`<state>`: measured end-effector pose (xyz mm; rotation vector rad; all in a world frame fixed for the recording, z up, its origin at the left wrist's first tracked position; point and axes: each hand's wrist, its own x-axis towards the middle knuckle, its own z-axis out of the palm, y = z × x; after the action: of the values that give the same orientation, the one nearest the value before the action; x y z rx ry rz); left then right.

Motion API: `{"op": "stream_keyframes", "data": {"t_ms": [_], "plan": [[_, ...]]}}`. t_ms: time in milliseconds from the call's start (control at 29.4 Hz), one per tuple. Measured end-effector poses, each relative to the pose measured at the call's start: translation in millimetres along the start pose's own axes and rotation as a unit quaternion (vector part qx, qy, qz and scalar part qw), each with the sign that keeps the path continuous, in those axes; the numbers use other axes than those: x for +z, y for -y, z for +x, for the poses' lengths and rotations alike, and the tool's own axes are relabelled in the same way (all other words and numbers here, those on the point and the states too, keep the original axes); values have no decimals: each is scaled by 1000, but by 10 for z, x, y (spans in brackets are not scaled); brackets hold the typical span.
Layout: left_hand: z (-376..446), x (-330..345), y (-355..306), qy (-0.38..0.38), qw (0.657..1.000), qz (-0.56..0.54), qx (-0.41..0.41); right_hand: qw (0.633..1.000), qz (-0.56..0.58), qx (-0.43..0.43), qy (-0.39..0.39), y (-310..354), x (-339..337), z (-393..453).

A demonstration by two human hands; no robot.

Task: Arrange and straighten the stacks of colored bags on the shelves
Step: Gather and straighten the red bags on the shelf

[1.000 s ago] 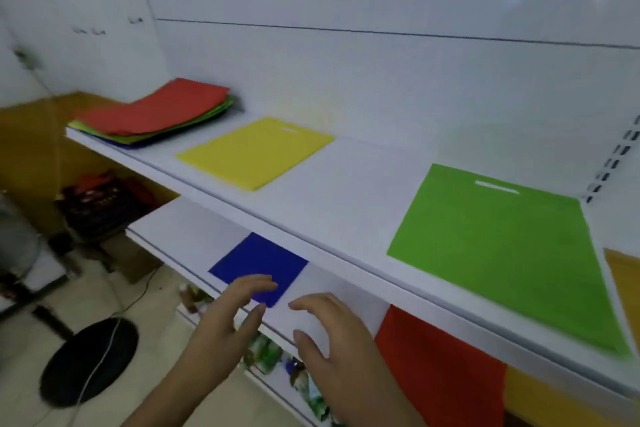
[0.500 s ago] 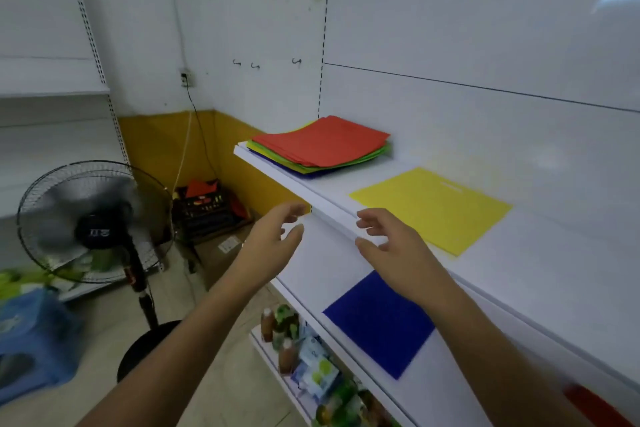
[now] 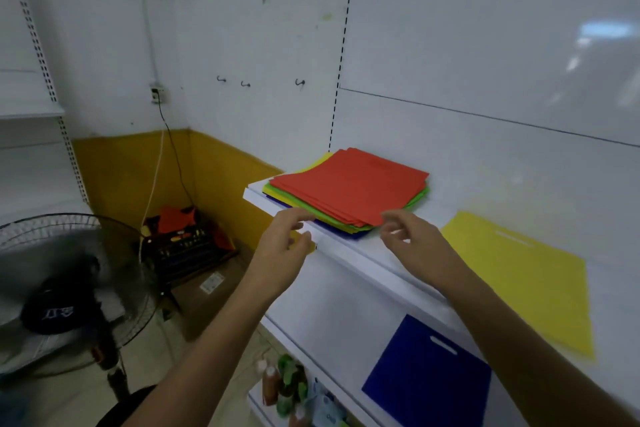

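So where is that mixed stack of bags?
The stack of bags lies at the upper shelf's left end, red on top, just beyond both hands, left of the single yellow bag.

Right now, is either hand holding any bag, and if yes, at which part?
Nothing is held. The left hand and right hand hover, fingers loosely curled, just before the front edge of the mixed stack of bags.
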<state>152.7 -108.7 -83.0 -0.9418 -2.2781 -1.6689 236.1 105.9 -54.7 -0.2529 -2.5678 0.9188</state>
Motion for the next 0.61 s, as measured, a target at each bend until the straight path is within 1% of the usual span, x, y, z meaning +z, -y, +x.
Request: {"op": "stream_keyframes", "data": {"t_ms": [68,102,170,204,306,374,477,511,613], "plan": [[280,-15,159,3,1000,1,23,998,-51,24,-18,-59,36,266],[470,-40,260,9,1000,6,29,994,-104,29,-22,-76,77,430],[872,-80,432,27,999,17,34,974,-223,42,-11,-128,160,717],[1080,-98,505,37,998,25,39,963,-264,56,-10,-172,200,849],[1755,-96,731,91,993,54,54,933,-337,126,-2,-338,241,1219],[2134,-69,886,119,986,108,51,922,-351,165,15,-455,244,1372],[2677,28,1073,173,968,179,41,923,-316,218,25,-636,222,1639],[2816,72,1131,204,955,210,36,922,-308,232,26,-677,225,1700],[2974,240,1281,318,891,323,37,920,-299,255,4,-738,235,1746]]}}
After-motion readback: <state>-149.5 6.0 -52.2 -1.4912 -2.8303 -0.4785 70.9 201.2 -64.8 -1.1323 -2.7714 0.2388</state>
